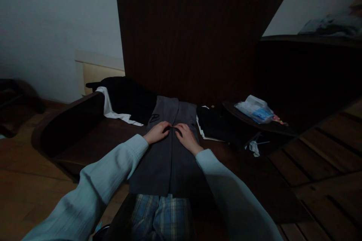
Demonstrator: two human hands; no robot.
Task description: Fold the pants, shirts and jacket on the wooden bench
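Note:
A grey garment (pixel 165 158) lies flat along a dark low wooden table (pixel 93 147), its two front halves meeting in a centre seam. My left hand (pixel 157 132) and my right hand (pixel 186 137) rest side by side on it near the far end. Both hands have their fingertips pinched together at the seam, where a small fastening may sit, too small to make out. Light blue sleeves cover both forearms.
A black and white garment (pixel 124 101) is heaped at the table's far left. Dark folded cloth (pixel 217 124) lies to the right, beside a round tray (pixel 249 120) bearing a plastic packet (pixel 254 109). Crumpled white paper (pixel 254 147) lies below. A dark wardrobe (pixel 192 34) stands behind.

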